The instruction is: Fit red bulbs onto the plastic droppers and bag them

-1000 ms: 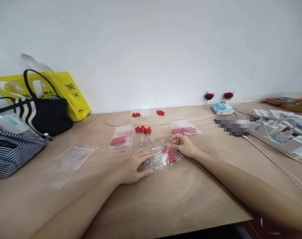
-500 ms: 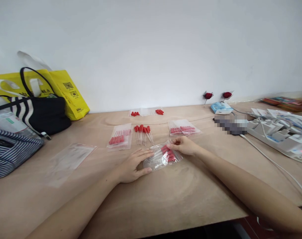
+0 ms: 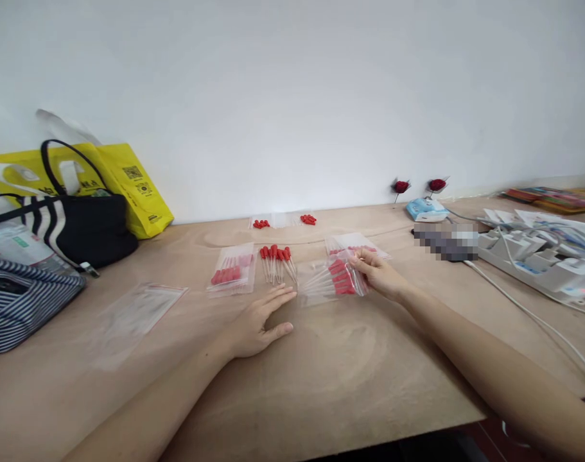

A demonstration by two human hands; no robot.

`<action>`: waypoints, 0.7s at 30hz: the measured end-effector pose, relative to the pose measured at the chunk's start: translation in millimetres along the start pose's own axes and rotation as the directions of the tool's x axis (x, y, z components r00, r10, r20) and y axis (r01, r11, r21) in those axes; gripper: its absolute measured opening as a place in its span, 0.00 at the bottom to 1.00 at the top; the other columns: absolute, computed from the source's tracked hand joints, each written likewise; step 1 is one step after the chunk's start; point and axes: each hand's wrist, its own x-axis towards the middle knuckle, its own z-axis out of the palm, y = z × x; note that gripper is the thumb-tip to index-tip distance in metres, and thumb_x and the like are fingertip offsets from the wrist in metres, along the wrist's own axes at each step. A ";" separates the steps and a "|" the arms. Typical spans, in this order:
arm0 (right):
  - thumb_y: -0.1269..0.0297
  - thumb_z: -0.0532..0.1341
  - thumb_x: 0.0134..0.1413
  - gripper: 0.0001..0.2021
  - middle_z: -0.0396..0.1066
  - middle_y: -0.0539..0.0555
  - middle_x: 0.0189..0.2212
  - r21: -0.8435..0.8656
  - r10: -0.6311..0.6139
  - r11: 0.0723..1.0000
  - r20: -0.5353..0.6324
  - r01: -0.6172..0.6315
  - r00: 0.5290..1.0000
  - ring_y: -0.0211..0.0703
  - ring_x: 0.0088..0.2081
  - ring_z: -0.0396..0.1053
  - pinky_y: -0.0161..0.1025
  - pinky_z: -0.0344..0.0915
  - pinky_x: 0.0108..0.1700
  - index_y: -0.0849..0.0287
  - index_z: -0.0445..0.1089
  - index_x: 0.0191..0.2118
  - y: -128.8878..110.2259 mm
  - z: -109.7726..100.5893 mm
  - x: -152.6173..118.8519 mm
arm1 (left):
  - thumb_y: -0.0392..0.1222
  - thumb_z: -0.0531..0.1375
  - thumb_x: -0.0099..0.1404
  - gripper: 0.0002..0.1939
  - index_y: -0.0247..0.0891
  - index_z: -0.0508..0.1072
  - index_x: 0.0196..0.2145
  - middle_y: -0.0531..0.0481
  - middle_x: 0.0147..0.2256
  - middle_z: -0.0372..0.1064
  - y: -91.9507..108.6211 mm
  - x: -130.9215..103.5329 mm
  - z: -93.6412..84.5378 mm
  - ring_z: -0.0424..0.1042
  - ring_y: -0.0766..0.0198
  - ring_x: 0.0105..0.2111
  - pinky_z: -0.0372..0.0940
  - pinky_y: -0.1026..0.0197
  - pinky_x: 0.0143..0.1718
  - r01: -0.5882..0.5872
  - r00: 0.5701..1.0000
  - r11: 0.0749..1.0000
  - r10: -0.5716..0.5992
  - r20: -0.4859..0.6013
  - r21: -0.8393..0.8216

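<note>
Between finger and thumb, my right hand pinches the right end of a clear zip bag. Several droppers with red bulbs lie inside it, their clear stems pointing left. My left hand rests on the table with fingers apart and nothing in it, just left of that bag. Beyond it lies a bunch of loose red-bulbed droppers. Filled bags of droppers flank the bunch: one on the left, and a small pile on the right, partly behind the held bag.
Flat clear bags lie at left, near a striped bag, a black bag and a yellow bag. Red bulbs sit by the wall. A tissue pack and a power strip with cables occupy the right.
My right hand has lifted the filled bag and moved it right and away from me. The left hand no longer touches the bag and stays almost in place.
</note>
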 end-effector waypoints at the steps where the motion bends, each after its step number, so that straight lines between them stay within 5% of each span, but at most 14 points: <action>1: 0.47 0.61 0.39 0.19 0.59 0.40 0.14 0.020 -0.010 1.000 -0.053 0.011 0.999 0.29 0.12 0.52 0.29 0.48 0.13 0.55 0.54 0.25 -0.8 -3.6 1.6 | 0.49 0.52 0.62 0.26 0.42 0.53 0.57 0.48 0.59 0.49 0.3 0.0 -0.2 0.45 0.57 0.59 0.47 0.49 0.58 0.010 1.000 1.000 -0.010 0.012 0.005; 6: 0.49 0.61 0.41 0.17 0.62 0.43 0.14 0.096 -0.085 0.989 -0.250 0.112 0.965 0.33 0.15 0.61 0.31 0.57 0.15 0.54 0.54 0.26 1.7 -5.5 10.3 | 0.51 0.52 0.62 0.26 0.42 0.54 0.57 0.48 0.58 0.50 0.9 0.3 -0.7 0.46 0.56 0.59 0.47 0.48 0.57 0.029 0.999 1.000 -0.029 0.032 0.010; 11: 0.57 0.62 0.43 0.16 0.64 0.46 0.17 0.256 -0.040 0.957 -0.338 0.133 0.940 0.37 0.22 0.68 0.37 0.70 0.29 0.54 0.52 0.23 11.3 27.8 18.8 | 0.51 0.51 0.62 0.26 0.41 0.55 0.56 0.47 0.58 0.51 -0.2 0.3 -0.5 0.47 0.56 0.59 0.48 0.49 0.57 0.038 0.998 0.999 -0.040 0.048 0.037; 16: 0.66 0.60 0.46 0.13 0.64 0.49 0.19 0.411 0.107 0.909 -0.406 0.077 0.907 0.39 0.30 0.71 0.39 0.71 0.37 0.55 0.52 0.22 22.0 62.7 35.0 | 0.51 0.51 0.62 0.25 0.40 0.57 0.55 0.47 0.57 0.52 0.5 0.3 0.3 0.48 0.56 0.58 0.49 0.50 0.57 0.026 0.998 0.998 -0.029 0.050 0.055; 21: 0.71 0.58 0.45 0.11 0.63 0.48 0.19 0.405 0.138 0.913 -0.429 0.054 0.893 0.36 0.30 0.71 0.34 0.70 0.37 0.56 0.53 0.21 25.7 70.0 42.1 | 0.50 0.50 0.63 0.23 0.42 0.58 0.55 0.49 0.58 0.52 -4.8 -1.9 -8.3 0.49 0.58 0.58 0.49 0.51 0.57 0.019 1.000 0.995 -0.019 0.001 0.100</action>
